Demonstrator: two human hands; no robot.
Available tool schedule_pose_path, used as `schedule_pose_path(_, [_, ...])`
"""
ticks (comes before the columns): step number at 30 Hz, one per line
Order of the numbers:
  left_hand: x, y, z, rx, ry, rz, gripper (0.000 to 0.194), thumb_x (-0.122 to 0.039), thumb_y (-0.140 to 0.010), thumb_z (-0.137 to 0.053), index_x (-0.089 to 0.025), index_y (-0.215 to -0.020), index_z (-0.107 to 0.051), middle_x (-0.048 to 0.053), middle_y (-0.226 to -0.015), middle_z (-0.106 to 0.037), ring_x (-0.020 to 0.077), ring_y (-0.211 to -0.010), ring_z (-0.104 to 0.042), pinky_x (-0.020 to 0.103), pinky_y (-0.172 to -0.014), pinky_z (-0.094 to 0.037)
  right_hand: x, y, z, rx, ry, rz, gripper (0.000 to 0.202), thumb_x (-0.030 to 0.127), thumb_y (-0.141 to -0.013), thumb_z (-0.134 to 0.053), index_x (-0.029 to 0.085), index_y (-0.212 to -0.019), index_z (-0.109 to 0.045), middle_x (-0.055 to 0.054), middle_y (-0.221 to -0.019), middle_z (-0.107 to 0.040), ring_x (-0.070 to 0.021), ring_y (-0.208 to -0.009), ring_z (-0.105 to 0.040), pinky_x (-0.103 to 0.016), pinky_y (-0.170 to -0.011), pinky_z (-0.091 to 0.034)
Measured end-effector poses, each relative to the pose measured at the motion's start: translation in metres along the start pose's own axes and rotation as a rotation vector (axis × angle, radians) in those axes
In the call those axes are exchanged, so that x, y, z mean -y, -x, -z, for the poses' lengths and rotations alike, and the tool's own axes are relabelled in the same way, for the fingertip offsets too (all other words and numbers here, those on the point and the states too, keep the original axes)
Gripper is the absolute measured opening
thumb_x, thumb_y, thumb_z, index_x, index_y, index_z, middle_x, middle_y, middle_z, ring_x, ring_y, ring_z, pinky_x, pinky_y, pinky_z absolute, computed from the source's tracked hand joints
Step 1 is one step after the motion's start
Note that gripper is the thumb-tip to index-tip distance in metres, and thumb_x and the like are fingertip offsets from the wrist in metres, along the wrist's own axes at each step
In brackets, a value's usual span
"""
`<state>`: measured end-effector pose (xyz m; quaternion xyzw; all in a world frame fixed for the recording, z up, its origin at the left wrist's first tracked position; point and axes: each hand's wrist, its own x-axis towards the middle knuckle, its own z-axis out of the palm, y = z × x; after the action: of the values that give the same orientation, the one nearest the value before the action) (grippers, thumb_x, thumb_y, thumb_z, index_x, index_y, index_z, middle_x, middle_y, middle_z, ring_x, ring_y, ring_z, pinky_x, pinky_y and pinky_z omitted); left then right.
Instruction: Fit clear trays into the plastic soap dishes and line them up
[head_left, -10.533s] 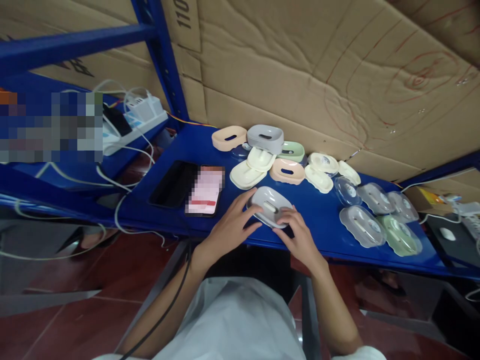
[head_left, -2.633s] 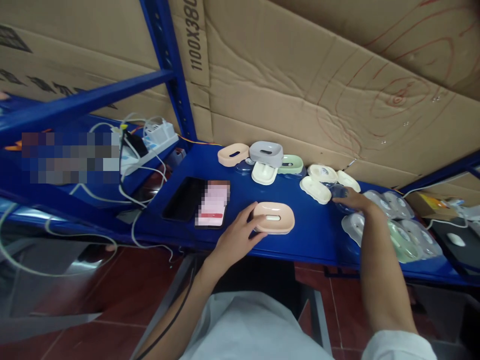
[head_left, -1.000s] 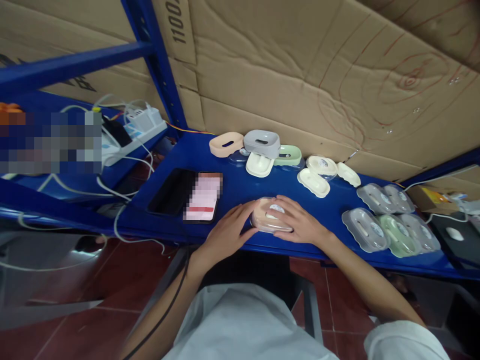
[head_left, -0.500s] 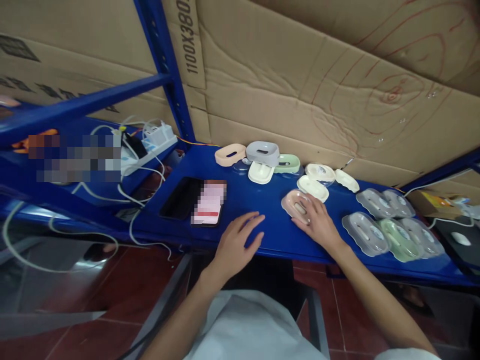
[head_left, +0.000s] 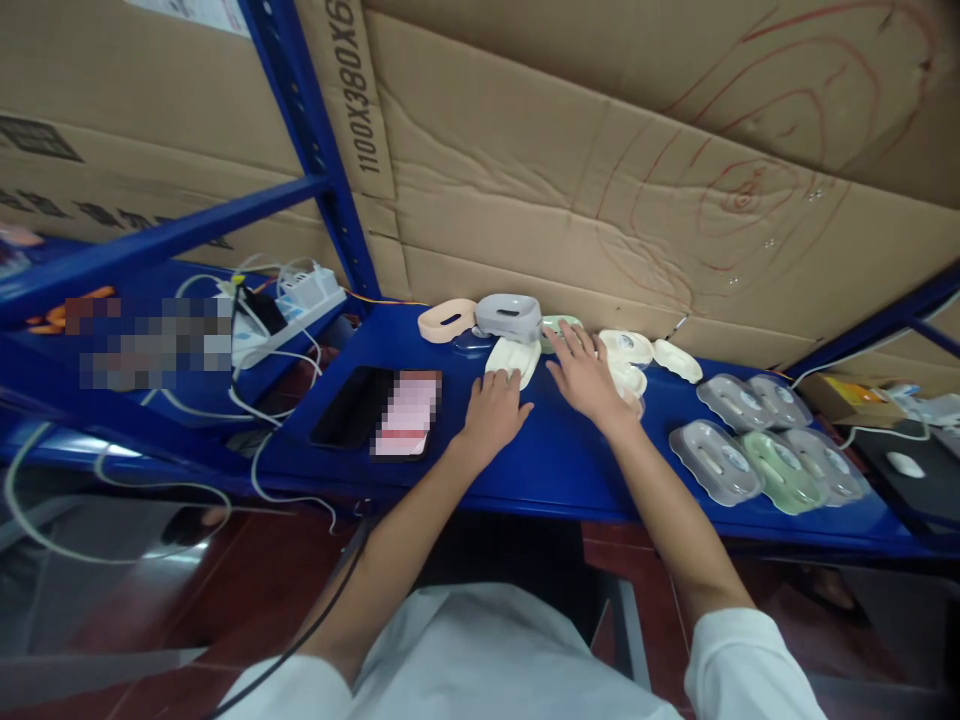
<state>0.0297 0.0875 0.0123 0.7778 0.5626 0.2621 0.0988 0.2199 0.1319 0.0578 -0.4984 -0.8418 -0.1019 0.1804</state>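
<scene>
My left hand [head_left: 496, 408] lies with its fingertips on the near edge of a cream dish [head_left: 516, 358], fingers slightly apart. My right hand [head_left: 583, 372] reaches over the table with spread fingers, its fingertips at a green dish [head_left: 559, 328] that they partly cover. Behind the cream dish sits a grey dish [head_left: 508, 316], with a peach dish [head_left: 448, 320] to its left. More cream pieces [head_left: 627, 347] stand right of my right hand, and a peach one is mostly hidden behind that hand and wrist.
Several clear-covered grey and green dishes [head_left: 716, 462] stand at the right of the blue table [head_left: 480, 480]. A phone [head_left: 407, 415] lies at the left. Beyond are a power strip [head_left: 311, 290] with cables, a blue shelf post [head_left: 300, 120] and a cardboard wall [head_left: 525, 150].
My right hand has left the peach dish and moved left and forward to the green dish. My left hand has moved forward to the cream dish. The camera view has shifted slightly.
</scene>
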Motion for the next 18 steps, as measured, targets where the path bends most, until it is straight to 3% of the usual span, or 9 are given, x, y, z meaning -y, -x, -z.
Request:
schedule_pose_path(4, [0.008,0.036,0.009,-0.007,0.011,-0.025,0.024,-0.029,-0.102,-0.062,-0.013,-0.119,-0.069,0.019,-0.123,-0.064,0.0373,-0.13,-0.056,0.053,-0.106,-0.056,0.008,-0.052,-0.012,0.072,-0.053,0.015,0.056,0.036,-0.109,-0.053,0.022,-0.163,-0.047,-0.016,-0.175,-0.036,-0.0412,-0.159,-0.033,-0.07,-0.126,-0.03])
schedule_pose_path(7, [0.017,0.062,0.018,-0.015,0.046,-0.069,0.014,-0.027,-0.101,-0.065,-0.017,-0.11,-0.069,0.015,-0.12,-0.064,0.0339,-0.125,-0.059,0.049,-0.1,-0.06,0.01,-0.071,-0.022,0.109,-0.138,0.058,0.044,0.035,-0.105,-0.063,0.019,-0.146,-0.066,-0.017,-0.162,-0.054,-0.0409,-0.153,-0.041,-0.066,-0.121,-0.04])
schedule_pose_path(9, [0.023,0.075,0.023,-0.009,0.094,-0.126,0.008,-0.025,-0.1,-0.068,-0.019,-0.106,-0.067,0.012,-0.118,-0.065,0.0306,-0.123,-0.062,0.047,-0.102,-0.061,0.008,-0.073,-0.023,0.091,-0.163,0.059,0.035,0.028,-0.106,-0.058,0.017,-0.136,-0.072,-0.015,-0.151,-0.063,-0.0382,-0.149,-0.046,-0.062,-0.121,-0.042])
schedule_pose_path(13, [0.032,0.092,0.026,-0.004,0.208,-0.221,0.012,-0.019,-0.097,-0.07,-0.023,-0.106,-0.063,0.008,-0.123,-0.066,0.0256,-0.131,-0.063,0.044,-0.116,-0.055,0.001,-0.041,-0.008,-0.07,-0.24,0.049,0.038,0.03,-0.109,-0.048,0.019,-0.138,-0.07,-0.015,-0.149,-0.063,-0.0373,-0.154,-0.043,-0.065,-0.129,-0.034])
schedule_pose_path(15, [0.034,0.098,0.026,-0.021,0.271,-0.225,0.018,-0.015,-0.094,-0.069,-0.024,-0.107,-0.061,0.008,-0.128,-0.065,0.0249,-0.136,-0.062,0.043,-0.12,-0.052,0.0,-0.008,0.004,-0.128,-0.323,0.11,0.037,0.035,-0.109,-0.049,0.023,-0.138,-0.069,-0.013,-0.15,-0.063,-0.0359,-0.158,-0.039,-0.064,-0.13,-0.034])
schedule_pose_path(18, [0.035,0.103,0.026,-0.029,0.365,-0.186,0.022,-0.015,-0.092,-0.069,-0.025,-0.106,-0.056,0.008,-0.131,-0.062,0.0252,-0.136,-0.062,0.043,-0.119,-0.052,0.004,0.054,0.02,-0.073,-0.417,0.164,0.034,0.033,-0.109,-0.053,0.028,-0.141,-0.065,-0.009,-0.152,-0.062,-0.0329,-0.16,-0.039,-0.061,-0.131,-0.037])
